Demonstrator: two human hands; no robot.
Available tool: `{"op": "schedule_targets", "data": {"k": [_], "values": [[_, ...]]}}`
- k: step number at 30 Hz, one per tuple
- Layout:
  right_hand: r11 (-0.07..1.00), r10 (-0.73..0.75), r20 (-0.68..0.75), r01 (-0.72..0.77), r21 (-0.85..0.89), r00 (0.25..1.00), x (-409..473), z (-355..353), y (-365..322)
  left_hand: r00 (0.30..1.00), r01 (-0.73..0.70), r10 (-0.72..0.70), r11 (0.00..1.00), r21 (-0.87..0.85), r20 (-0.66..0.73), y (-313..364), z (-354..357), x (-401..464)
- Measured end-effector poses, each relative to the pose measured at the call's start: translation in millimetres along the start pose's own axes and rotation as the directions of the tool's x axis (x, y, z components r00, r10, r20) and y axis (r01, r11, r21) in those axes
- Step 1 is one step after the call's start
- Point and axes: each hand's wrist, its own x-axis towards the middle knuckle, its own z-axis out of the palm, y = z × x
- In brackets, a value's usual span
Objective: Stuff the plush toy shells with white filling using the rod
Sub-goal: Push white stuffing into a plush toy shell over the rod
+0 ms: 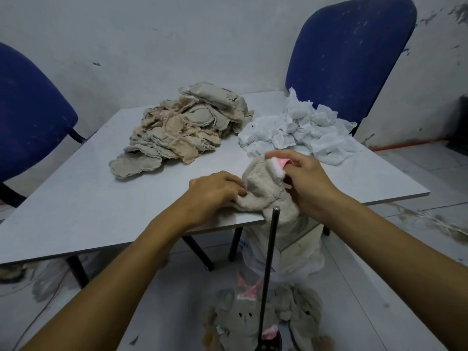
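A cream plush toy shell (263, 191) with a pink ear lies over the table's near edge. My left hand (215, 191) grips its left side with curled fingers. My right hand (306, 183) pinches the shell's upper right part near the pink ear (281, 164). A dark metal rod (269, 269) stands upright from the floor just below the shell, its tip at the table's edge. White filling pieces (301, 127) are heaped at the table's back right. Several plush toys (243, 315) lie on the floor around the rod's base.
A pile of beige fabric pieces (187, 127) sits mid-table on the grey table (88, 198). Blue chairs stand at the left (30, 115) and the back right (352, 54). A white plastic bag (301, 252) hangs under the table by the rod.
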Motion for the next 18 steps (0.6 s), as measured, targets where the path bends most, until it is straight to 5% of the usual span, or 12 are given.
{"op": "schedule_targets", "data": {"k": [2, 4, 7, 10, 13, 15, 18], "values": [[0.999, 0.009, 0.048, -0.011, 0.035, 0.999, 5, 3, -5, 0.987, 0.011, -0.030, 0.993, -0.118, -0.157, 3, -5, 6], [0.999, -0.032, 0.110, 0.032, -0.002, 0.993, 7, 7, -9, 0.965, -0.034, 0.030, 0.999, -0.011, -0.261, 6, -6, 13], [0.999, -0.029, 0.170, 0.033, -0.025, 0.985, 7, 12, -12, 0.970, -0.126, 0.139, 0.989, 0.075, -0.201, 10, -2, 19], [1.000, 0.024, 0.195, -0.027, 0.010, 0.980, 6, 9, -18, 0.989, -0.118, 0.106, 0.985, -0.122, -0.105, 11, 0, 18], [0.982, -0.034, 0.070, 0.047, -0.180, 0.997, 4, 9, -24, 0.966, -0.104, 0.085, 0.992, -0.067, -0.244, 11, 4, 18], [0.825, -0.305, -0.080, 0.222, -0.519, 0.949, 2, 11, -22, 0.928, -0.064, 0.043, 0.997, -0.046, -0.369, 14, 6, 19], [0.441, -0.759, -0.080, 0.420, -0.793, 0.647, -12, 17, -21, 0.843, -0.003, 0.001, 1.000, -0.004, -0.538, 20, 12, 20]]}}
